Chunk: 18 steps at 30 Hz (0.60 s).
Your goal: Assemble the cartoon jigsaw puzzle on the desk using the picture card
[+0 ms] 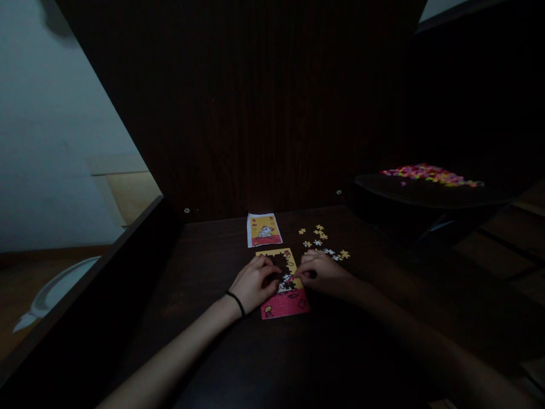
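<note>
A partly assembled jigsaw puzzle [284, 307] lies flat on the dark tabletop, pink along the bottom with a yellow border and a dark gap in its middle. My left hand [254, 284], a black band at its wrist, rests over the puzzle's left side, fingers bent and thumb apart from them. From the right, my right hand [321, 272] reaches over the yellow edge, thumb and forefinger pinched beside the white part in the centre; whatever sits between those fingertips is too small to make out. Loose puzzle pieces [320, 234], yellow and white, are scattered just beyond that hand.
Above the puzzle lies a printed picture sheet [264, 230] with a white animal on yellow and pink. A dark upright panel [255, 113] closes off the back. Colourful small pieces [430, 174] are heaped on a dark surface at right. A raised board [85, 289] edges the left.
</note>
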Motion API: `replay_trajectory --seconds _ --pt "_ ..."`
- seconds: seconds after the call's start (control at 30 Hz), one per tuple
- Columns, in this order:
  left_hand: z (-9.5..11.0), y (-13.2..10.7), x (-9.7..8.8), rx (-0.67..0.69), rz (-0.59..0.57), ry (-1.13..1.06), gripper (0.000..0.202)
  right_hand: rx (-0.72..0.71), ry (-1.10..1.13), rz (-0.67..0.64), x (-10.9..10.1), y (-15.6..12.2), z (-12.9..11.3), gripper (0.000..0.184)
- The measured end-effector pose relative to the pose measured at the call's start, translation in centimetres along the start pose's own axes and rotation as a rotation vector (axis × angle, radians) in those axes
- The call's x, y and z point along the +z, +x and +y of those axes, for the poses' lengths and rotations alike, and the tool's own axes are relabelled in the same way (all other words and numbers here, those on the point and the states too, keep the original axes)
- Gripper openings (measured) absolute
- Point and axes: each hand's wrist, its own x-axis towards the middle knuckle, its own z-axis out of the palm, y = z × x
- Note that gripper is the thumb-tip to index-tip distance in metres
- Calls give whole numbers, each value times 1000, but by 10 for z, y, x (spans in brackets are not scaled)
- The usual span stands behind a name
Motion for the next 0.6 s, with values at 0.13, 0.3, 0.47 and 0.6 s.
replay_trajectory --seconds 0.13,0.3,0.47,0.6 --pt "12 12 1 -93 -26 21 24 15 5 -17 -1 0 0 17" --pt "20 21 5 -150 -88 83 26 2 11 -4 1 1 0 15" --pt "20 22 10 -165 -136 103 24 17 -17 7 1 1 -2 15" --pt "21 23 12 -185 -130 101 24 1 -9 15 2 1 -1 15"
